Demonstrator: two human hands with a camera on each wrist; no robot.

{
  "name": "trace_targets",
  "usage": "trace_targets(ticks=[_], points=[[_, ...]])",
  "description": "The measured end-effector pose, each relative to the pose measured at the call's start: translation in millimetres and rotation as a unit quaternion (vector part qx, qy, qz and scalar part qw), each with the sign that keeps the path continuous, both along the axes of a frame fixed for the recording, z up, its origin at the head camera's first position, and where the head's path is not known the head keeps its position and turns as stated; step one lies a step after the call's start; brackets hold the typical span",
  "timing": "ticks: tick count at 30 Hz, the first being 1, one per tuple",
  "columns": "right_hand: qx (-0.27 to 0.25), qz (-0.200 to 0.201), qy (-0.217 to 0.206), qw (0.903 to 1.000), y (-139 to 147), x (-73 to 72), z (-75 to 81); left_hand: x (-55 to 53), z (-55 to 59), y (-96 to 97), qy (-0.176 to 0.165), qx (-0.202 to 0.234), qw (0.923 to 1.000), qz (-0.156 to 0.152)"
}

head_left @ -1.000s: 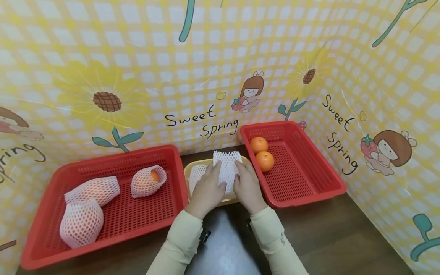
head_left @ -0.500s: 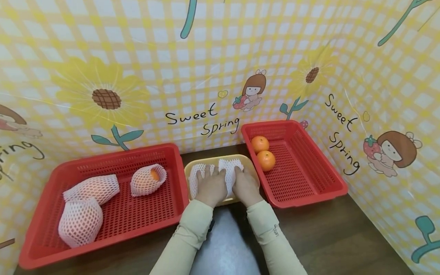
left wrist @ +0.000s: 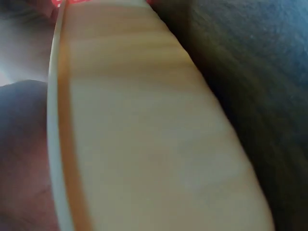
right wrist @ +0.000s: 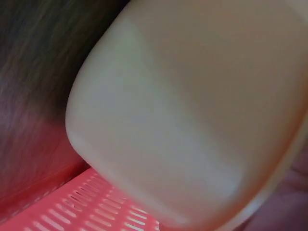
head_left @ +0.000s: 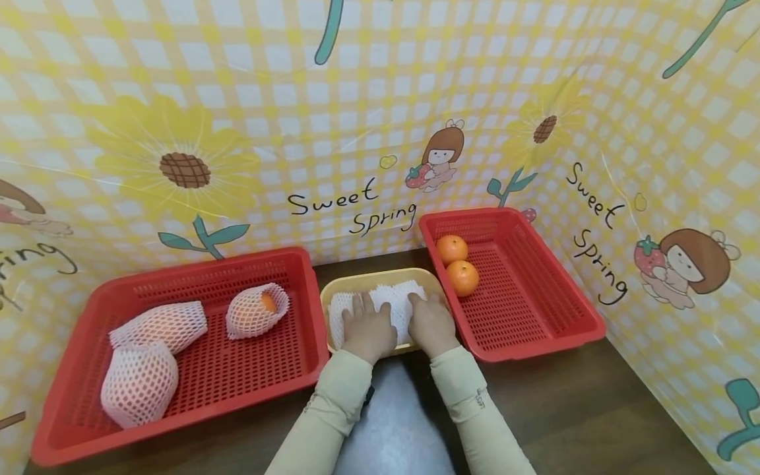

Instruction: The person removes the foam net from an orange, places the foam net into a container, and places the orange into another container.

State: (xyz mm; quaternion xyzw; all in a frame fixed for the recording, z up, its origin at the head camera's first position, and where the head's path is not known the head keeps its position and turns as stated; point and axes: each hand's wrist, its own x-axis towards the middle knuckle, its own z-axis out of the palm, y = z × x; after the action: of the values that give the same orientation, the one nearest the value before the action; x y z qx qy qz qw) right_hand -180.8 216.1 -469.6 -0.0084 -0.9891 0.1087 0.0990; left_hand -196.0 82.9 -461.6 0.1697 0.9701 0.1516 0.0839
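A small pale-yellow basket (head_left: 374, 273) stands between two red baskets. White foam net sleeves lie flat inside it, one foam net sleeve (head_left: 338, 313) at the left and another foam net sleeve (head_left: 399, 302) towards the right. My left hand (head_left: 369, 331) rests on the foam with its fingers spread. On the right part of the foam, my right hand (head_left: 432, 324) presses with its fingertips near the sleeve's edge. The basket's outer wall (left wrist: 154, 134) fills the left wrist view, and the same wall (right wrist: 168, 110) fills most of the right wrist view, hiding both hands' fingers.
The left red basket (head_left: 243, 389) holds several fruits in foam nets, including a partly wrapped orange (head_left: 268, 303). Two bare oranges (head_left: 463, 278) sit along the left side of the right red basket (head_left: 537, 346). A patterned cloth (head_left: 332, 152) rises behind.
The right foam net sleeve, held up between both hands a second ago, has gone down flat into the yellow basket. My hands have lowered, and the left fingers have spread.
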Motion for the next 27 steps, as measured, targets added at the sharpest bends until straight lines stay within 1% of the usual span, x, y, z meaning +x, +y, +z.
trace_targets(ticks=[3,6,9,12,14,16,19,22,24,27], points=[[0.02,0.002,-0.006,0.9998,-2.0,-0.6,-2.5,0.1,0.8,-4.8,-0.027,0.017,0.9995,0.009],[0.025,0.002,-0.013,0.9996,-3.4,-2.4,-3.5,-2.0,1.3,-8.7,-0.036,0.029,0.9988,0.016],[0.024,0.004,-0.018,0.9995,-4.5,-2.4,-3.4,-2.2,-0.5,-10.5,-0.026,0.034,0.9989,0.018],[0.024,0.003,-0.014,0.9996,-5.5,0.0,-3.8,0.4,-2.8,-10.4,-0.007,0.035,0.9993,0.015],[0.025,-0.001,-0.011,0.9996,-6.4,3.0,-2.8,3.1,-2.6,-9.7,0.002,0.038,0.9992,0.013],[0.025,-0.007,-0.009,0.9996,-8.2,5.6,-0.9,6.4,-0.1,-9.2,0.013,0.049,0.9987,0.009],[0.014,-0.015,-0.009,0.9998,-12.5,9.8,5.2,11.8,7.9,-9.0,0.025,0.077,0.9967,0.0],[0.001,-0.017,0.008,0.9998,-17.5,14.2,14.4,17.5,20.1,-11.0,0.041,0.106,0.9934,-0.014],[-0.004,-0.011,0.035,0.9993,-20.1,16.8,21.5,21.9,31.8,-15.0,0.048,0.12,0.9913,-0.024],[-0.015,0.008,0.09,0.9958,-22.3,20.1,33.6,29.2,54.2,-25.8,0.052,0.139,0.9881,-0.039]])
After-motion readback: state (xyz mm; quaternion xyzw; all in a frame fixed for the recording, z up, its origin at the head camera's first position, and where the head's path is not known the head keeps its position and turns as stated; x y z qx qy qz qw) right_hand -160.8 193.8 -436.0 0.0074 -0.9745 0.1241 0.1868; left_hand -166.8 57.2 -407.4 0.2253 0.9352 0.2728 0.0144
